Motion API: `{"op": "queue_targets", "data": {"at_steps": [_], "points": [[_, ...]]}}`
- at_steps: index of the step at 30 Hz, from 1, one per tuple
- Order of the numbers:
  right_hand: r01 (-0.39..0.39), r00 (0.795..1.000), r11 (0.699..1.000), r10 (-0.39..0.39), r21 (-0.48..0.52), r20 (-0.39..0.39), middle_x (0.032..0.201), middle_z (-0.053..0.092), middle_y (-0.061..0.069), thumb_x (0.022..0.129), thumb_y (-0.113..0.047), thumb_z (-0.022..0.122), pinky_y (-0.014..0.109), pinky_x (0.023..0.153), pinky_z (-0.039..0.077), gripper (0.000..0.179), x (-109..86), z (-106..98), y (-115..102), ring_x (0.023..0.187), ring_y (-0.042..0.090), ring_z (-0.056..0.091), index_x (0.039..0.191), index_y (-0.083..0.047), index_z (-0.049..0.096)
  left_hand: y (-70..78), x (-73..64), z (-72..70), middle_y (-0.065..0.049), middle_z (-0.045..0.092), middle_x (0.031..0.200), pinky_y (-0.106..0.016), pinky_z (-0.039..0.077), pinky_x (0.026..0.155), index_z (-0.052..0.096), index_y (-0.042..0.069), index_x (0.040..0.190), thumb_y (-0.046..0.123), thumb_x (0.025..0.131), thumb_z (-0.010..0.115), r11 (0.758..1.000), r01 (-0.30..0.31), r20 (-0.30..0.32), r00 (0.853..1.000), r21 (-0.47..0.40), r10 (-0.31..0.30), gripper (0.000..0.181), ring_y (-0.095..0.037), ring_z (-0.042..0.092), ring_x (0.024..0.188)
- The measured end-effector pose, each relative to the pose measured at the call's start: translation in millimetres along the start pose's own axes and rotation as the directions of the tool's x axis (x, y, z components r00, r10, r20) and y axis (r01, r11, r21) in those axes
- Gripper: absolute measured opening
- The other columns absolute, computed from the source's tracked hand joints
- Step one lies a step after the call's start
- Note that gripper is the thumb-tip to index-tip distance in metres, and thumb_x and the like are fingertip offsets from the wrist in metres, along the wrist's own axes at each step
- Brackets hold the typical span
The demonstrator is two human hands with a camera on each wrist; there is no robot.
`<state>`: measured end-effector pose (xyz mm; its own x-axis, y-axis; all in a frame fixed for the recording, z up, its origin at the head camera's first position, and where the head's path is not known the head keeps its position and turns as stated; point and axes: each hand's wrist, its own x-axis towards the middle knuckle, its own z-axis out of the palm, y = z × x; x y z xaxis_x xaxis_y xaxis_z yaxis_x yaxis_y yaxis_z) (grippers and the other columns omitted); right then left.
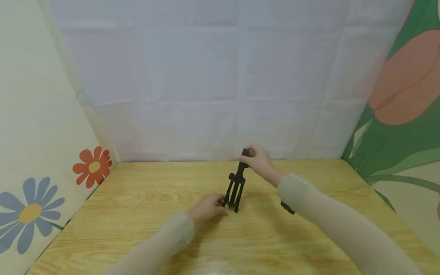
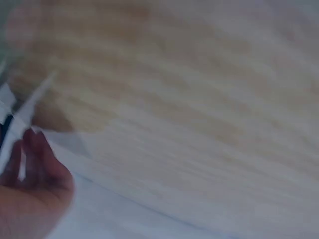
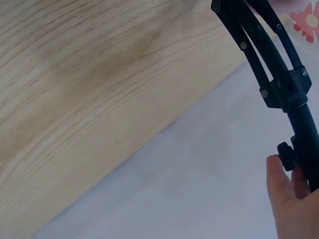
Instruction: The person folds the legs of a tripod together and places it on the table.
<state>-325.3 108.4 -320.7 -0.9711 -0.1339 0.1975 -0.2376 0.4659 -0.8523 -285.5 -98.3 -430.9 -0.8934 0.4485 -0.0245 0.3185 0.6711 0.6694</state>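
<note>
A small black tripod [image 1: 236, 181] leans over the table with its legs folded close together and their feet low. High on its column, my right hand [image 1: 260, 160] grips it. The right wrist view shows the right hand's fingertips [image 3: 275, 167] at a small knob [image 3: 286, 155] on the tripod's column [image 3: 305, 127]. Down at the feet, my left hand [image 1: 207, 207] holds a leg between thumb and fingers. In the blurred left wrist view, the left hand [image 2: 37, 186] has bent fingers beside a dark leg [image 2: 6, 130] at the frame's edge.
The wooden table [image 1: 137, 202] ends at a white cloth backdrop [image 1: 185, 95]. Flower-printed panels rise on the left [image 1: 51, 126] and right [image 1: 409, 152]. A small black object [image 1: 288, 208] shows just below the right sleeve [image 1: 309, 198].
</note>
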Motion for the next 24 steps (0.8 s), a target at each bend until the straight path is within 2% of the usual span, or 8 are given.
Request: {"op": "queue_targets", "data": {"at_steps": [3, 7, 9, 11, 15, 19, 22, 24], "points": [[0.027, 0.999, 0.997, -0.029, -0.071, -0.024, 0.103, 0.067, 0.018, 0.094, -0.020, 0.072, 0.037, 0.074, 0.055, 0.032, -4.2, 1.3, -5.1, 0.092, 0.028, 0.064, 0.114, 0.002, 0.061, 2.8, -4.0, 8.5, -0.013, 0.071, 0.094, -0.043, 0.056, 0.078, 0.070, -0.001, 0.101, 0.023, 0.089, 0.076, 0.992, 0.065, -0.144, 0.988, 0.109, -0.049, 0.028, -0.024, 0.065, 0.083], [0.042, 0.998, 0.993, -0.048, -0.113, -0.050, 0.101, 0.066, 0.016, 0.094, -0.022, 0.073, 0.033, 0.069, 0.052, 0.034, -8.0, 4.1, -9.1, 0.090, 0.027, 0.062, 0.115, 0.001, 0.061, 14.6, -11.2, 19.1, -0.008, 0.064, 0.073, -0.032, 0.049, 0.057, 0.064, 0.002, 0.078, 0.028, 0.088, 0.078, 0.978, 0.145, -0.277, 0.956, 0.147, -0.100, 0.031, -0.017, 0.054, 0.063], [0.042, 0.997, 0.992, -0.049, -0.116, -0.062, 0.101, 0.066, 0.016, 0.093, -0.022, 0.073, 0.033, 0.069, 0.051, 0.036, -8.9, 5.2, -9.2, 0.090, 0.027, 0.061, 0.117, 0.002, 0.060, 23.1, -15.0, 23.0, -0.008, 0.058, 0.069, -0.034, 0.046, 0.055, 0.059, 0.004, 0.072, 0.031, 0.085, 0.081, 0.972, 0.169, -0.319, 0.941, 0.165, -0.109, 0.038, -0.020, 0.052, 0.062], [0.039, 0.996, 0.993, -0.047, -0.109, -0.070, 0.101, 0.066, 0.016, 0.093, -0.022, 0.073, 0.032, 0.069, 0.052, 0.036, -9.1, 5.4, -8.6, 0.089, 0.027, 0.062, 0.117, 0.002, 0.060, 29.5, -16.9, 25.8, -0.011, 0.059, 0.074, -0.038, 0.050, 0.062, 0.059, 0.002, 0.073, 0.034, 0.082, 0.083, 0.958, 0.197, -0.345, 0.931, 0.206, -0.117, 0.041, -0.025, 0.056, 0.070], [0.017, 0.997, 0.995, -0.025, -0.102, -0.077, 0.102, 0.066, 0.016, 0.094, -0.024, 0.072, 0.032, 0.069, 0.052, 0.037, -9.0, 4.7, -7.6, 0.087, 0.026, 0.062, 0.118, 0.001, 0.059, 34.8, -16.3, 26.7, -0.021, 0.064, 0.087, -0.050, 0.053, 0.079, 0.064, -0.005, 0.085, 0.037, 0.078, 0.086, 0.944, 0.250, -0.337, 0.926, 0.216, -0.168, 0.048, -0.039, 0.061, 0.089], [-0.005, 0.997, 0.991, -0.005, -0.132, -0.078, 0.098, 0.064, 0.013, 0.095, -0.030, 0.071, 0.031, 0.066, 0.049, 0.039, -8.7, 3.4, -7.8, 0.082, 0.023, 0.057, 0.117, -0.001, 0.059, 29.5, -15.4, 23.1, -0.026, 0.065, 0.101, -0.054, 0.052, 0.089, 0.064, -0.013, 0.109, 0.033, 0.080, 0.085, 0.959, 0.247, -0.282, 0.938, 0.142, -0.200, 0.059, -0.044, 0.060, 0.101], [-0.018, 0.996, 0.985, 0.003, -0.171, -0.087, 0.092, 0.060, 0.010, 0.095, -0.034, 0.070, 0.029, 0.063, 0.045, 0.038, -8.2, 2.1, -9.1, 0.076, 0.021, 0.052, 0.112, -0.003, 0.058, 26.6, -15.6, 20.9, -0.021, 0.065, 0.097, -0.051, 0.053, 0.086, 0.058, -0.014, 0.127, 0.032, 0.080, 0.085, 0.973, 0.219, -0.232, 0.953, 0.076, -0.197, 0.071, -0.038, 0.061, 0.094], [-0.029, 0.995, 0.981, 0.010, -0.192, -0.095, 0.088, 0.057, 0.008, 0.095, -0.036, 0.070, 0.029, 0.061, 0.043, 0.037, -7.7, 1.0, -9.5, 0.073, 0.020, 0.049, 0.107, -0.004, 0.057, 26.2, -15.0, 21.5, -0.013, 0.063, 0.089, -0.044, 0.053, 0.080, 0.055, -0.013, 0.131, 0.034, 0.079, 0.086, 0.979, 0.193, -0.202, 0.963, 0.059, -0.178, 0.076, -0.029, 0.059, 0.084]]}}
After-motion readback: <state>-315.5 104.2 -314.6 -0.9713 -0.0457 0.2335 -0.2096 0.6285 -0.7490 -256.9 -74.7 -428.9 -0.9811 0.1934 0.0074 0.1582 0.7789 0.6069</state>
